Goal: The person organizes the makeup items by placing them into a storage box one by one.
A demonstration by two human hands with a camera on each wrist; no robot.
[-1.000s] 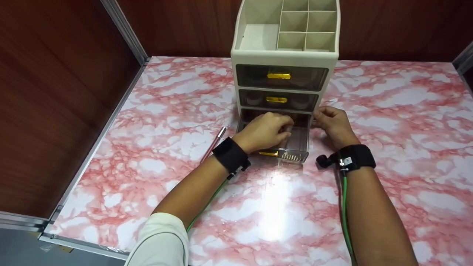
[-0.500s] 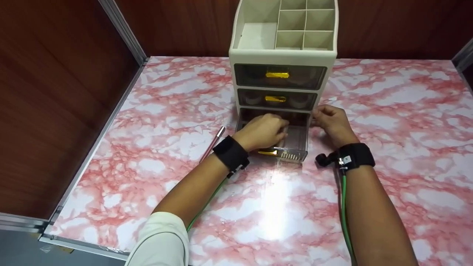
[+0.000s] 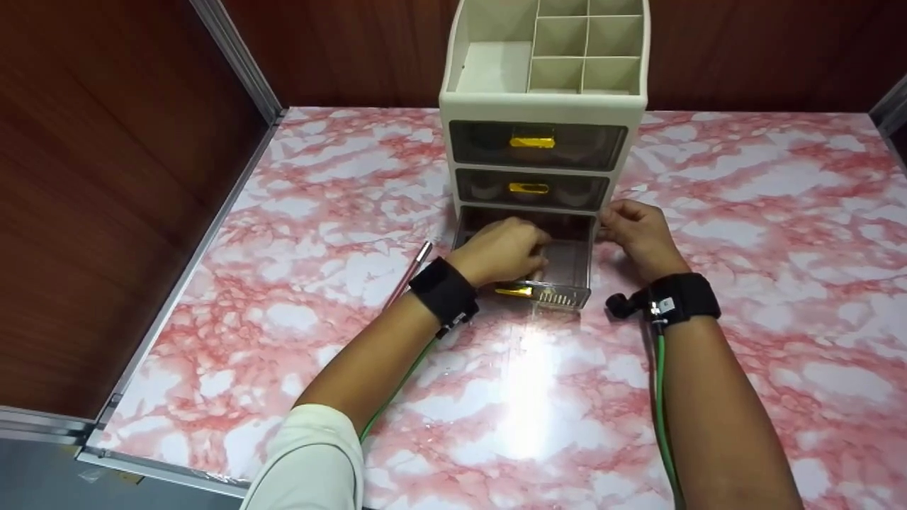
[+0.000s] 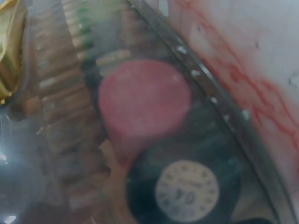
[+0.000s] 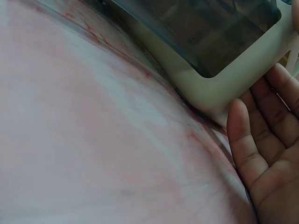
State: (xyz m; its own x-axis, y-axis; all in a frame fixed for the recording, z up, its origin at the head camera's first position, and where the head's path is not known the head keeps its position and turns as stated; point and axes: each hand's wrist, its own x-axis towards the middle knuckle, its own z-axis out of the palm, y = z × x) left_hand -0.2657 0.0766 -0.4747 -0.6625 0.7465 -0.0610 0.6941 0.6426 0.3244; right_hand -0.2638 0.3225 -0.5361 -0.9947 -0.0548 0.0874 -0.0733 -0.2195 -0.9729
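One drawer (image 3: 560,273) is standing pulled out, the left hand (image 3: 504,249) reaching inside with curled fingers, seemingly grasping something, while the right hand (image 3: 638,230) is pressing flat-fingered against the organizer (image 3: 542,113).

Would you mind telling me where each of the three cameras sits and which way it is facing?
Head: worn on the head, looks forward and down at the organizer on the marble table; both forearms, left hand and right hand show.
Left wrist: close up through the open bottom drawer at a pink round item and a dark round one; no hand shows clearly.
Right wrist: low by the table, faces the organizer's lower corner; palm and fingers show.
Shared: head and right wrist both show the right hand against the organizer.
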